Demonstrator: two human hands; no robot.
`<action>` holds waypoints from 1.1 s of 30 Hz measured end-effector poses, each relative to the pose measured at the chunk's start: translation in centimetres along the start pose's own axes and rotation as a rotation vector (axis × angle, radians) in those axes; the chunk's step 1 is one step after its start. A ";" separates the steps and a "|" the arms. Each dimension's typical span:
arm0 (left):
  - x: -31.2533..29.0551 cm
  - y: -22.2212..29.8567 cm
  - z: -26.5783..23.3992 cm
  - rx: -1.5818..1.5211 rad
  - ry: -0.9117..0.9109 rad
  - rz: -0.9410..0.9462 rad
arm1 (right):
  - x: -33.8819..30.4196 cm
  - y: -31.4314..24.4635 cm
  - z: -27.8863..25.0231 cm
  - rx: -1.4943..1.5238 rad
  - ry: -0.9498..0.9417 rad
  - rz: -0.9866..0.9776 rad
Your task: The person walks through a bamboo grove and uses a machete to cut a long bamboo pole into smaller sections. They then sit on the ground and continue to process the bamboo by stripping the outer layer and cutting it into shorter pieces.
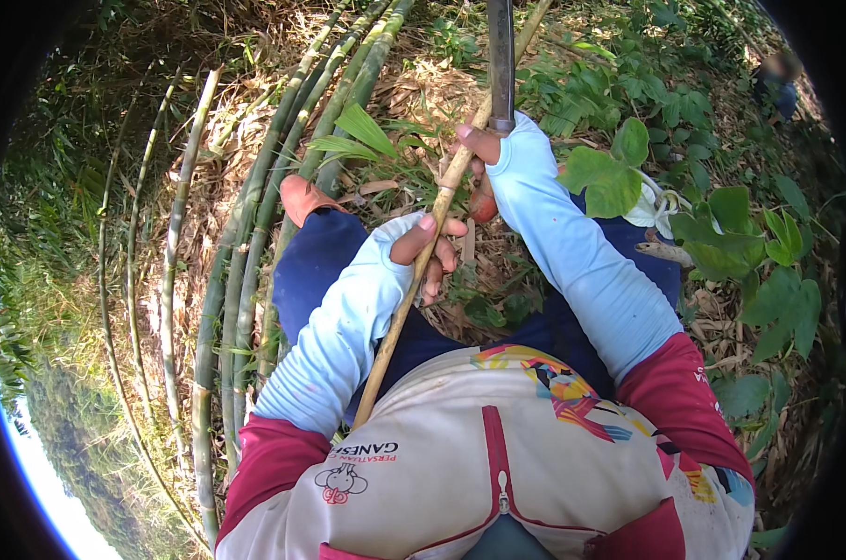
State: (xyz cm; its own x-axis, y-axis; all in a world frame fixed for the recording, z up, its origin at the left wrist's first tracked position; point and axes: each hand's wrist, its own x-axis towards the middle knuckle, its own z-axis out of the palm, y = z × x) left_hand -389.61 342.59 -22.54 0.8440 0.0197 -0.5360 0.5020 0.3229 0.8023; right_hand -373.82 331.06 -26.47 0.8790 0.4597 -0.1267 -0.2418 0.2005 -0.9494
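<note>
A thin, pale yellow-brown bamboo stick [452, 177] runs slantwise from beside my waist to the top edge. My left hand [430, 250] is closed around its middle, thumb on top and fingers curled loosely beneath. Farther along, my right hand [482, 147] grips a machete, its dark blade [501, 61] pointing away from me at the stick's right side. The thumb of that hand lies against the stick. A rounded reddish end, perhaps of the machete's handle [482, 204], shows below the right hand; the rest of the grip is hidden by my hand and light-blue sleeve.
Several long green bamboo stems [255, 201] stretch along my left side. Dry leaves [423, 93] litter the ground. Broad-leaved green plants [722, 238] grow close to my right arm. A person [775, 86] is at the far right. My blue-trousered legs [316, 266] are bent below my arms.
</note>
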 end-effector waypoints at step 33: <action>0.6 -0.8 -1.5 0.161 0.503 0.134 | -6.1 -3.1 3.8 -1.200 -0.376 -0.514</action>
State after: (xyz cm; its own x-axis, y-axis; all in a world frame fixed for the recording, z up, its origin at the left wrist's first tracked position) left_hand -389.79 343.72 -23.87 0.7282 0.5136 -0.4537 0.4519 0.1379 0.8814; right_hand -380.00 330.86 -21.65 0.5500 0.8065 0.2168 0.7498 -0.3626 -0.5535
